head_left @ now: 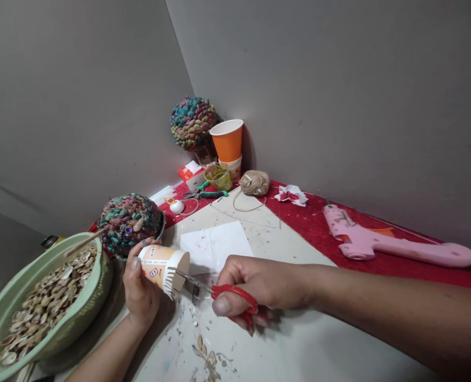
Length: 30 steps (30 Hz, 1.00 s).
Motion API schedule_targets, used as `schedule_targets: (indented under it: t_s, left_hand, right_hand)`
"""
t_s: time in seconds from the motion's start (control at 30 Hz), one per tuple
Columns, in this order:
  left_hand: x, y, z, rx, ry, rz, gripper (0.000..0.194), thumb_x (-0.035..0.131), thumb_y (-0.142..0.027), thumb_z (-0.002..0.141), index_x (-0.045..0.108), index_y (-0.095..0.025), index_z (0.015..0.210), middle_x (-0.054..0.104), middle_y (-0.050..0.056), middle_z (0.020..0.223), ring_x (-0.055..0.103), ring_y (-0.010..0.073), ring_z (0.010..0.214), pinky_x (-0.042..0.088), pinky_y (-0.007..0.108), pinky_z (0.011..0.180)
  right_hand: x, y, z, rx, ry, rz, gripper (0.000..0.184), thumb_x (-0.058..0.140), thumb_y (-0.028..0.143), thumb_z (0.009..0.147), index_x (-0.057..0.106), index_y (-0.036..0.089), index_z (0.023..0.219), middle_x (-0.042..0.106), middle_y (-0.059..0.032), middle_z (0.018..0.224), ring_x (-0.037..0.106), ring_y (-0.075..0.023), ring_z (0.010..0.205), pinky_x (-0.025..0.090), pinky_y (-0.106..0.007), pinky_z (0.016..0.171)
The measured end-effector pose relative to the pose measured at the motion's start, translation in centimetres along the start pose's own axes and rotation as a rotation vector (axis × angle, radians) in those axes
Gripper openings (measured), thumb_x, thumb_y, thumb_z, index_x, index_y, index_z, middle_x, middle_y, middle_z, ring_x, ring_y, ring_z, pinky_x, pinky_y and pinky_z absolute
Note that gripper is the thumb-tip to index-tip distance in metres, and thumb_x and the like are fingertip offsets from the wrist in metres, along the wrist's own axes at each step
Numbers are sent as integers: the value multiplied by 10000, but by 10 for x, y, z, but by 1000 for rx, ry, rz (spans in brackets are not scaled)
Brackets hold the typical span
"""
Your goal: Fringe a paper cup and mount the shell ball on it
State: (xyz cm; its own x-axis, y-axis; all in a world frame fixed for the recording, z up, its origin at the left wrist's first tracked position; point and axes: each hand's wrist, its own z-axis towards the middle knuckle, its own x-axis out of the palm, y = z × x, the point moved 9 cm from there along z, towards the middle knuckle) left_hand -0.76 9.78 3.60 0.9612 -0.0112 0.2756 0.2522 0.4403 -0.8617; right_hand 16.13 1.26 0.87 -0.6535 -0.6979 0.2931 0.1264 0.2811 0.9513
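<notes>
My left hand (140, 292) is wrapped round a paper cup (158, 263), printed orange and cream and tilted on its side. A fringe of short cut strips runs along part of the cup's rim. In my right hand (255, 289) is a pair of scissors (235, 292) with red handles, my fingers through the loops. The blades reach to the cup's rim beside the fringe. Whether they are parted there is too small to tell. Behind my left hand sits a ball covered in painted shells (128, 225), in blue-green and pink.
A green basket (96, 297) of shells stands at left. A shell-covered tree (193, 124), an orange cup (228, 140), pliers (214, 194) and twine (254, 182) are at the back. A pink glue gun (394, 241) lies right, white paper (215, 244) mid-table, scraps (207, 358) in front.
</notes>
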Motion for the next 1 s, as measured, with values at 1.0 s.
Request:
schedule_targets:
  t_s: [1.0]
  left_hand:
    - [2,-4,-3,27,7,49,303,693,-442,775,775,-205,944,779,52,958,689,228,928,533,300,830]
  right_hand:
    - [-4,4,1,-63,-61,4,528,821,558,647,542,148,468,465,61,386,338,-21,333,246,-136,311]
